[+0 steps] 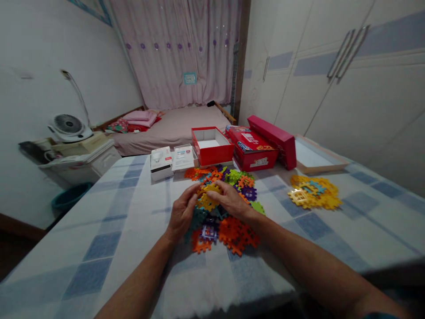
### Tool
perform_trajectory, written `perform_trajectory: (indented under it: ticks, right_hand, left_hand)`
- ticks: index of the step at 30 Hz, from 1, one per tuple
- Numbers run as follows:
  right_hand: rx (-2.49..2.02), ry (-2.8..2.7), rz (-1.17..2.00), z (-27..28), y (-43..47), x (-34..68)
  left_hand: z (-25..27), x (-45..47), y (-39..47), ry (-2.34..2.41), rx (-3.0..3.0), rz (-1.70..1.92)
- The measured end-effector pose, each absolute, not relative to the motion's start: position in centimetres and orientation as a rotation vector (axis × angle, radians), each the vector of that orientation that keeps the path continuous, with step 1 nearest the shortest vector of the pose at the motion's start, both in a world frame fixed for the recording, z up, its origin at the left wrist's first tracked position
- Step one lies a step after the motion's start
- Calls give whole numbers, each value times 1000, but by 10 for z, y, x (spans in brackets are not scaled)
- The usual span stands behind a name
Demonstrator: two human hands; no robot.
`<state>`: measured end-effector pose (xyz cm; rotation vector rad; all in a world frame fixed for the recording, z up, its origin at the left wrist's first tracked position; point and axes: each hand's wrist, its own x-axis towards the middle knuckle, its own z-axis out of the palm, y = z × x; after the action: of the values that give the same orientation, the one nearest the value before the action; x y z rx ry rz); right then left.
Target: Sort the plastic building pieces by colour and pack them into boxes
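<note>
Between my two hands is a yellow plastic building piece [208, 200] with toothed edges. My left hand [183, 208] is closed on its left side, thumb and fingers pinching it. From the right, my right hand [229, 198] grips the same piece, fingers over its top edge. Below and around them lies a heap of similar interlocking pieces: orange pieces [236, 234], a purple piece [209, 231], green pieces [234, 177] and teal ones partly hidden by my hands. Apart to the right sits a pile of yellow pieces [314, 192] with a blue one on it.
Behind the heap stand an open red box [212, 153], a closed red box [254, 153], a long red lid [274, 139] and a shallow tray [323, 166]. Small white boxes [161, 161] sit at the back left. A checked cloth [139, 266] covers the table.
</note>
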<state>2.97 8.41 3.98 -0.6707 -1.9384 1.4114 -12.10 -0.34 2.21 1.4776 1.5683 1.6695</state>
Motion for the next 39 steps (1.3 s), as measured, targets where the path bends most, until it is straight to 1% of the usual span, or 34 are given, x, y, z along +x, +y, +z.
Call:
perform_trajectory:
  ticks: [5,8,12,16,20,25,27,29,32,35,39]
  right_hand:
    - [-739,-1880,1283,46,89,30]
    - [-826,-1793,1172,59,99,49]
    - [-970,-1804,930,75,123,115]
    - [-1266,-1804,617,80,155,199]
    - [-1426,-1777,571,75,177,253]
    - [-1446,-1847,573,64,181,258]
    - [-1445,-1942,450,60,183,256]
    - [-1456,-2011,257,57,188,261]
    - [-1580,-2074,56,58,195,284]
    - [-1736,-2218,46,60,198,311]
    - [-1752,-2436,133,61,196,325]
  left_hand:
    - [25,-125,-6,1634,1721,1588]
    - [26,-131,-4,1742,1708,1603]
    - [20,-139,2,1819,1593,1627]
    - [13,-143,7,1846,1543,1611]
    - [12,-146,8,1851,1530,1605]
    - [10,-150,8,1845,1509,1597]
    - [11,-150,8,1849,1491,1589]
    - [13,-150,7,1856,1473,1587]
    - [15,-150,7,1854,1460,1595]
    - [13,-151,8,1854,1438,1582]
    - [7,-154,9,1857,1396,1533]
